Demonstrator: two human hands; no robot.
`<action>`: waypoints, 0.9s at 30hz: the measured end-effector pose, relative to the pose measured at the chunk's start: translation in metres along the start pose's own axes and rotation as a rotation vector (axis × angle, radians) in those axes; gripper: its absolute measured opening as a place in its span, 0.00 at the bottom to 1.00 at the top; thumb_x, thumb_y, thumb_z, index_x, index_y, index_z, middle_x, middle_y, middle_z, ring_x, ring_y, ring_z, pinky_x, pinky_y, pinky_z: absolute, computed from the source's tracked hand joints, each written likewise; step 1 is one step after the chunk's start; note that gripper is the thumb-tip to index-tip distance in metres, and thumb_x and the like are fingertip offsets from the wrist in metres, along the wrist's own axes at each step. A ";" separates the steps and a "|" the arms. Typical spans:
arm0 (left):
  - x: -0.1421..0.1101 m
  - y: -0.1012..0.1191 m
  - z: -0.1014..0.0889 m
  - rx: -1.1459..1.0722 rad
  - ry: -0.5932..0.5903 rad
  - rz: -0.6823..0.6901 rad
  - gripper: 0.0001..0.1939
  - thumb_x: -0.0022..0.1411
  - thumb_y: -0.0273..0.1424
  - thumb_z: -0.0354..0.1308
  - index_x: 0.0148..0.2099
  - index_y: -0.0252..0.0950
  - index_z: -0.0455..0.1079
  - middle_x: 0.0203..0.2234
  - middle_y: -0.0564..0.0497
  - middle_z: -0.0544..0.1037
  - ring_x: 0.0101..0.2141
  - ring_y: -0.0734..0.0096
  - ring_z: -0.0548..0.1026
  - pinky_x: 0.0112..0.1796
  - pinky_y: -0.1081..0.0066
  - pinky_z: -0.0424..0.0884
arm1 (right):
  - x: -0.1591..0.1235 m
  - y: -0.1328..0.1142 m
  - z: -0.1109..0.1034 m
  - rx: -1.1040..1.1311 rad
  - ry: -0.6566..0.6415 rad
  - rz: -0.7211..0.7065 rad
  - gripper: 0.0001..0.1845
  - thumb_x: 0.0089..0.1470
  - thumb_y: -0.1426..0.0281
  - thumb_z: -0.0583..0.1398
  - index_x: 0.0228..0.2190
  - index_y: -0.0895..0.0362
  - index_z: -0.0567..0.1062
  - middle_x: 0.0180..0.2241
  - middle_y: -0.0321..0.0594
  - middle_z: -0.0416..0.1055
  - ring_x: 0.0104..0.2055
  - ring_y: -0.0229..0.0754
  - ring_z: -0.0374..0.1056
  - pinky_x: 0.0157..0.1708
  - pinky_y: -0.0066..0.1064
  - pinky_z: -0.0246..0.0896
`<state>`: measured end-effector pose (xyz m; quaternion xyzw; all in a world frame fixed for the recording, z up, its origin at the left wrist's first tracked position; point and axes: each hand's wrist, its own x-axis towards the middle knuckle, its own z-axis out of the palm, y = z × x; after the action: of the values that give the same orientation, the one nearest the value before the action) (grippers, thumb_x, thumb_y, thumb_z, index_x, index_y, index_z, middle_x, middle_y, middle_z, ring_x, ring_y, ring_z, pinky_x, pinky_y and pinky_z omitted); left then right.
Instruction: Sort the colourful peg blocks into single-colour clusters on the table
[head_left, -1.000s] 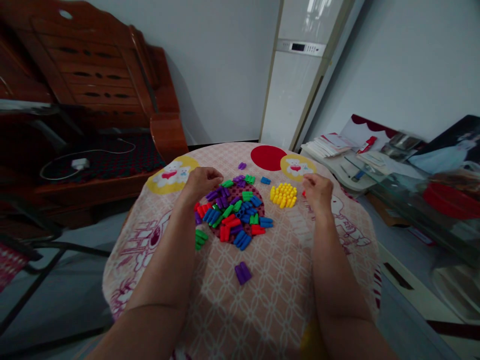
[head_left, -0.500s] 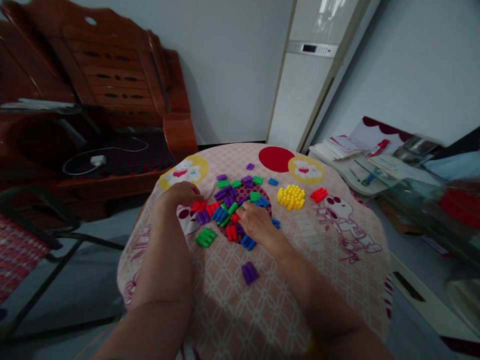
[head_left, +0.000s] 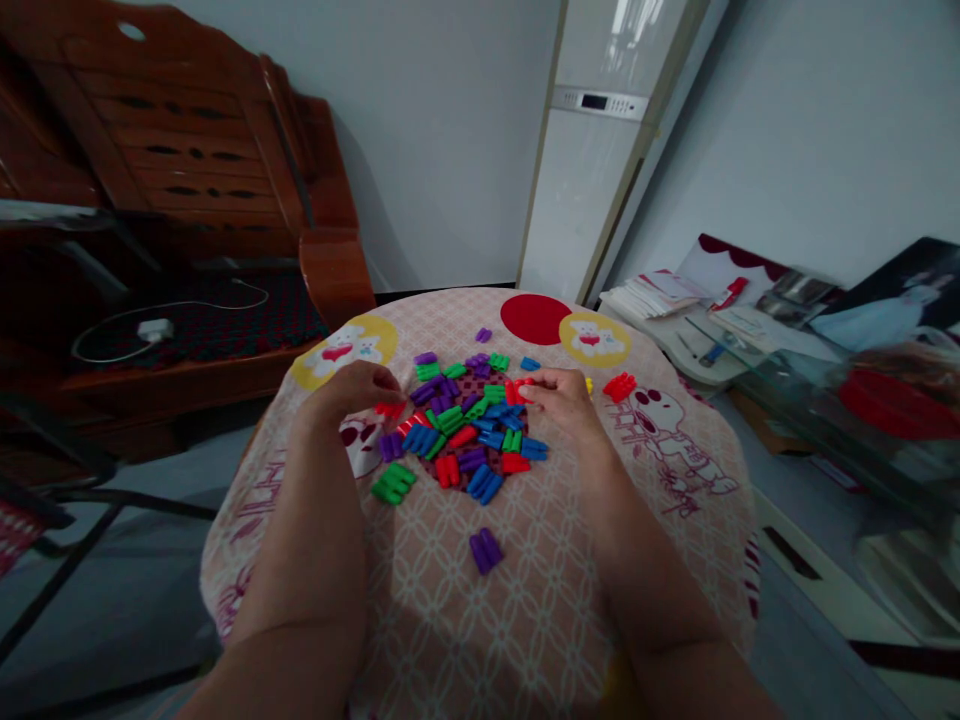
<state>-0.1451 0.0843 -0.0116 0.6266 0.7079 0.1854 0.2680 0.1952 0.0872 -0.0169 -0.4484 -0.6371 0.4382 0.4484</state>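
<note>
A heap of small coloured plastic pegs in blue, green, purple and red lies on a dark round pegboard in the middle of a round table. My left hand rests curled at the heap's left edge, fingertips on red pegs. My right hand sits at the heap's right side, fingers pinched on a red peg. It hides most of a yellow peg cluster. A small group of red pegs lies to its right. Green pegs and two purple pegs lie apart, nearer me.
The table wears a pink patterned cloth with cartoon prints. A dark wooden bench with a white charger and cable stands at the left. A tall white appliance is behind. A glass table with papers and a red bowl is at the right.
My right hand left the heap's middle and moved right and away, now pinching a red peg near the yellow cluster. My left hand stayed at the heap's left edge.
</note>
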 end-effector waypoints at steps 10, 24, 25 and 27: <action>-0.004 0.064 0.022 -0.573 0.189 0.218 0.21 0.39 0.44 0.72 0.33 0.36 0.78 0.24 0.50 0.81 0.27 0.66 0.77 0.31 0.71 0.71 | -0.004 0.025 -0.146 -0.574 0.647 -0.021 0.12 0.42 0.69 0.60 0.29 0.59 0.83 0.27 0.40 0.79 0.33 0.47 0.74 0.39 0.37 0.70; -0.006 0.107 0.063 -0.683 0.010 0.321 0.24 0.40 0.43 0.72 0.37 0.33 0.77 0.25 0.50 0.80 0.27 0.68 0.76 0.30 0.71 0.70 | -0.003 0.090 -0.170 -0.654 0.585 0.003 0.25 0.43 0.76 0.53 0.42 0.62 0.82 0.43 0.49 0.81 0.48 0.47 0.76 0.53 0.39 0.67; -0.006 0.108 0.064 -0.681 0.002 0.323 0.23 0.40 0.43 0.72 0.37 0.33 0.77 0.25 0.50 0.80 0.27 0.68 0.76 0.30 0.71 0.70 | -0.002 0.093 -0.170 -0.642 0.594 0.007 0.26 0.44 0.76 0.53 0.42 0.63 0.82 0.43 0.50 0.80 0.47 0.48 0.76 0.52 0.39 0.68; -0.006 0.111 0.068 -0.677 -0.016 0.327 0.23 0.41 0.44 0.71 0.36 0.34 0.76 0.26 0.50 0.80 0.28 0.67 0.76 0.31 0.70 0.71 | 0.000 0.097 -0.171 -0.617 0.609 0.034 0.26 0.44 0.76 0.53 0.43 0.64 0.81 0.42 0.51 0.80 0.45 0.48 0.76 0.49 0.38 0.70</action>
<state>-0.0160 0.0898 0.0021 0.6088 0.4950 0.4442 0.4323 0.3778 0.1344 -0.0738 -0.6805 -0.5694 0.0822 0.4537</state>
